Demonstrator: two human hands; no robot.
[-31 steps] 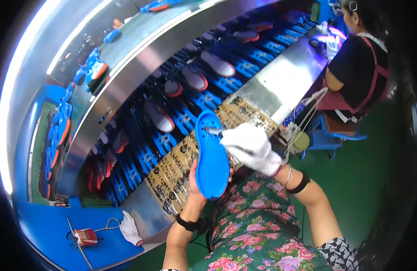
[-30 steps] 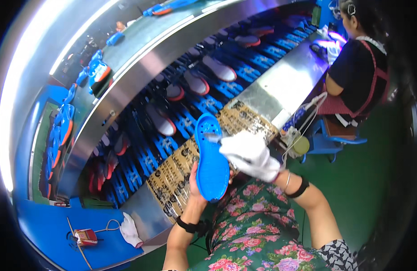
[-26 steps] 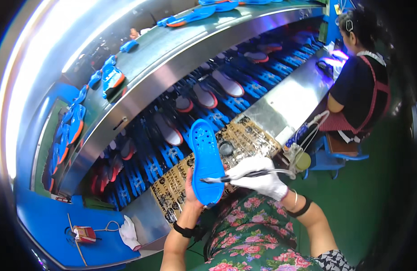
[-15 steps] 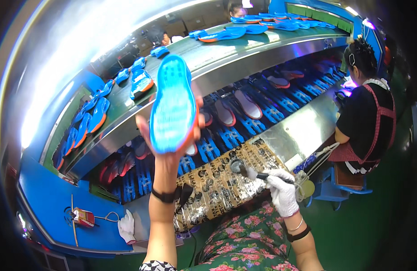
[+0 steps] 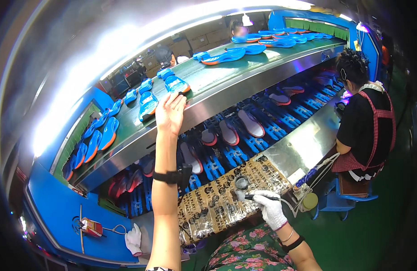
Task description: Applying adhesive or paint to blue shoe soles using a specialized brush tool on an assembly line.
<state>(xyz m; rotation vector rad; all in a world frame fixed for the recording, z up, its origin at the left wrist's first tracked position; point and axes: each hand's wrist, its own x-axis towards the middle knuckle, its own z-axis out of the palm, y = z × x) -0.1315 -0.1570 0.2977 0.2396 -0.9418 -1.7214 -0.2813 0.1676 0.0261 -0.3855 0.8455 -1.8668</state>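
Observation:
My bare left hand [image 5: 170,113] reaches up to the edge of the upper conveyor belt. Its fingers are stretched out, palm showing, with the tips at the near end of a blue shoe sole [image 5: 176,84] with an orange rim; whether they touch it I cannot tell. That sole lies on the belt beside another blue sole [image 5: 148,105]. In a white knit glove, my right hand [image 5: 270,208] is closed around the dark handle of a brush [image 5: 250,197]. The pale bristles point down beside a small round cup [image 5: 241,182] on the tape-covered ledge [image 5: 217,203].
Several blue soles ride the green belt [image 5: 199,79]. Beneath it, grey soles with red rims [image 5: 229,132] rest on blue racks. A co-worker [image 5: 366,117] sits at the right. On the left are a white glove [image 5: 133,239] and a small red box [image 5: 92,227].
The blue sole in my left hand has been set down on the belt, and the fingers have opened. My right hand has brought the brush a little lower and left, beside the cup.

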